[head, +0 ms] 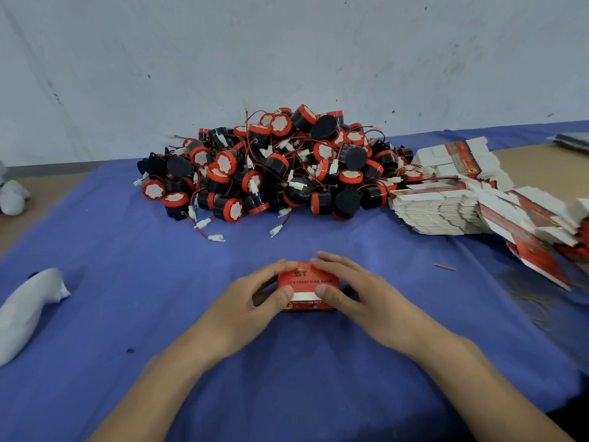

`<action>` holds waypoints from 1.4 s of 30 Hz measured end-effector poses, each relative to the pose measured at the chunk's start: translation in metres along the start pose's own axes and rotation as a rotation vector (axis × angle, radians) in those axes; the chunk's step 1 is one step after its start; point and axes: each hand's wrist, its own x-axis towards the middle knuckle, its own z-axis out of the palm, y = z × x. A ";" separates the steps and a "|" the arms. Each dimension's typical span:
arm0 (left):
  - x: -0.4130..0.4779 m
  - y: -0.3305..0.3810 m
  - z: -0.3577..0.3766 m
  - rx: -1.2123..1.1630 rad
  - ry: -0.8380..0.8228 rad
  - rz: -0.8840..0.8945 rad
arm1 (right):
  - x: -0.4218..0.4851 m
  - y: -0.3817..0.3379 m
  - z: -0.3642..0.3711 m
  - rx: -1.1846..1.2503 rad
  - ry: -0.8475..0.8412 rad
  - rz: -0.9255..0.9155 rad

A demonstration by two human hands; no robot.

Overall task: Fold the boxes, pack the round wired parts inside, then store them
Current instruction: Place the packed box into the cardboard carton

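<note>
The left hand [255, 298] is curled, thumb near and fingers far, on one end of the red box [306, 287] on the blue cloth [318, 362], the other end being clamped likewise by the right hand [345, 290], so a flap could be crushed by uneven pressure.

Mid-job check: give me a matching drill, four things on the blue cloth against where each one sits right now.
Things:
1. red box
2. pile of round wired parts
3. stack of flat boxes
4. white bundle

Places:
A. near the left edge of the view
B. far centre, by the wall
C. near centre, held between the left hand and right hand
D. far right, beside the pile

Pairs: 1-C, 2-B, 3-D, 4-A
</note>
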 end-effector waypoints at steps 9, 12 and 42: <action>-0.004 0.008 0.021 0.012 0.470 -0.063 | -0.002 -0.006 0.011 -0.068 -0.023 0.009; -0.005 0.008 0.018 0.026 0.431 -0.053 | -0.004 -0.007 0.017 -0.050 -0.027 0.029; 0.004 -0.014 0.011 0.374 0.157 0.264 | 0.004 -0.007 0.008 -0.243 0.011 -0.056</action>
